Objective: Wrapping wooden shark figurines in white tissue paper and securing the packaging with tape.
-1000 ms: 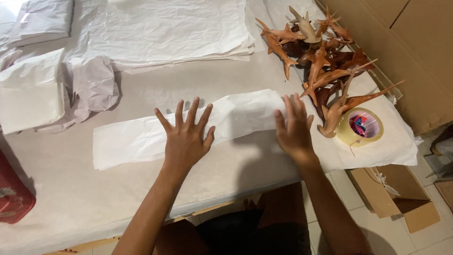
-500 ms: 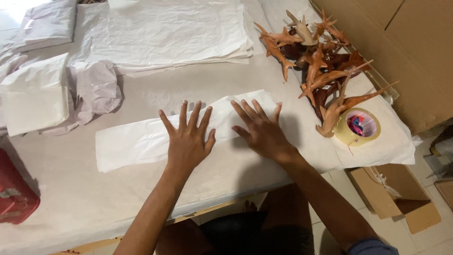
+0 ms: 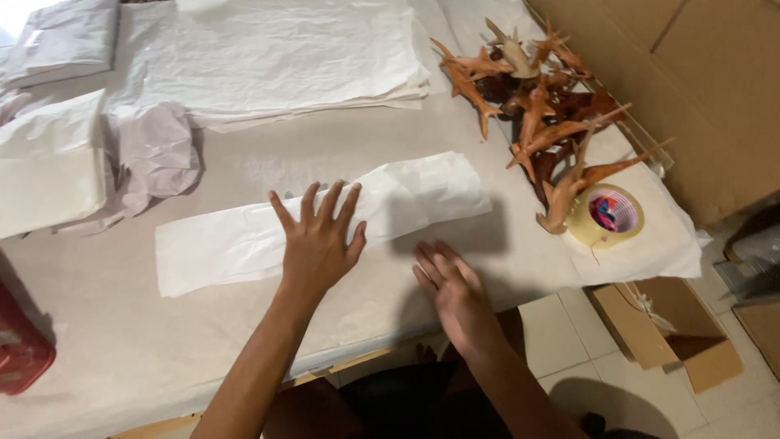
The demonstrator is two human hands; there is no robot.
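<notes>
On the table [image 3: 244, 341], across its middle, lies a long folded strip of white paper [image 3: 244, 240], running from low left up to the right, where its far end [image 3: 443, 187] bulges a little. The left hand [image 3: 318, 244] lies flat on the strip near its middle, fingers spread, pressing it down and grasping nothing. The right hand [image 3: 455, 293] hangs just off the strip, toward the near edge of the table, palm down with loose fingers, its grip released and empty; whether it touches the table I cannot tell. Judging by this, the step in hand is smoothing or flattening the strip, and the next move seems to call for the free hand to come to the raised right end while the left keeps the paper from sliding. Beyond the strip sits a stack of white sheets [image 3: 276, 57], and crumpled paper [image 3: 154, 150] lies to the left beside a white bundle [image 3: 49, 171]. To the right, a pile of brown carved wooden pieces [image 3: 544, 106] lies well apart from both hands, with a tape roll [image 3: 608, 215] just beside it. Cardboard [image 3: 691, 73] stands behind, an open box [image 3: 666, 325] is on the floor, and something red [image 3: 20, 349] shows at the left edge.
</notes>
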